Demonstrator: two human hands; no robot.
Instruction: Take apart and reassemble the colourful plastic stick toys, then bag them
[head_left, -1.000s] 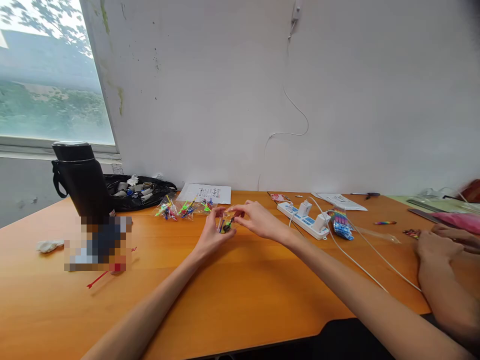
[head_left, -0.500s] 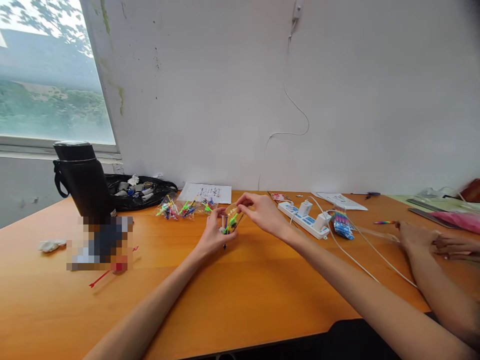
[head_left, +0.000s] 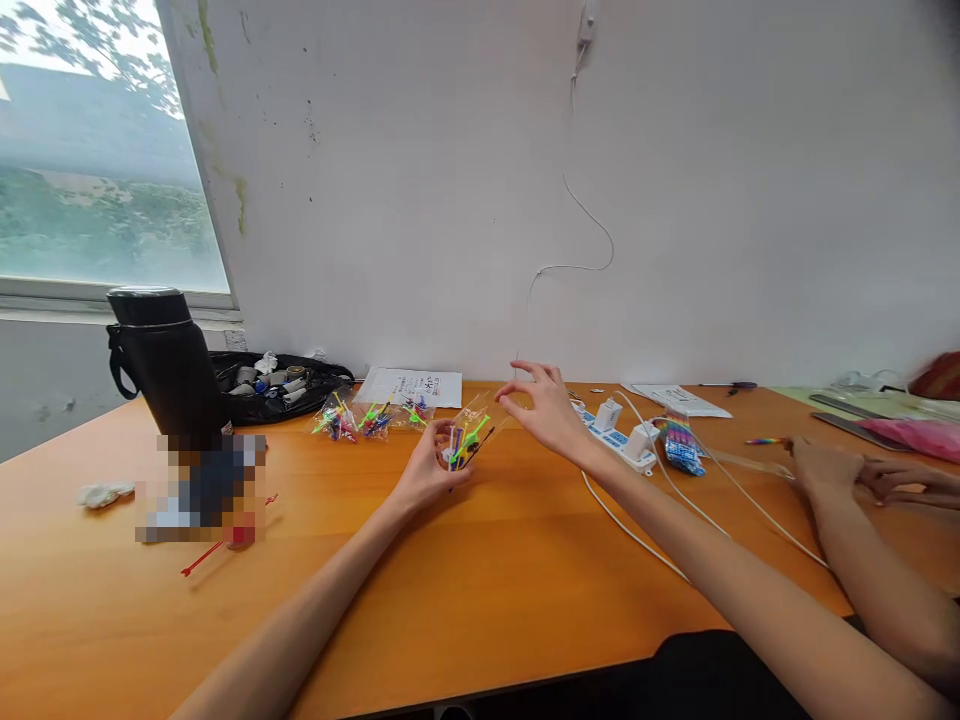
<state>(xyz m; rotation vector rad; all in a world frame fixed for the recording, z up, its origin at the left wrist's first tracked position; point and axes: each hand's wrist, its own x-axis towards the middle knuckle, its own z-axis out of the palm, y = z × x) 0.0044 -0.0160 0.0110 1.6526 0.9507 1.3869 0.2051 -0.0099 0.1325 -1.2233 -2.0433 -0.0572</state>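
Observation:
My left hand [head_left: 433, 467] is closed around a clear plastic bag [head_left: 469, 443] of small green, yellow, blue and dark plastic pieces, just above the tabletop. Up and to the right of the bag, my right hand [head_left: 546, 408] hangs with its fingers apart and nothing visible between them. Behind my left hand lie several similar clear bags [head_left: 373, 418] of colourful pieces. A red arrow-shaped stick [head_left: 201, 558] rests on the table to the left, partly blurred out.
A black bottle [head_left: 166, 365] stands at left, by a black bag [head_left: 289, 385] of odds and ends. Paper sheets [head_left: 420, 386] lie by the wall. At right are a white power strip [head_left: 622, 440], cables, a rainbow packet [head_left: 684, 448] and another person's hands [head_left: 832, 468].
My right hand has let go of the bag's upper edge and moved up and right, its fingers spreading. My left hand keeps the bag in nearly the same place.

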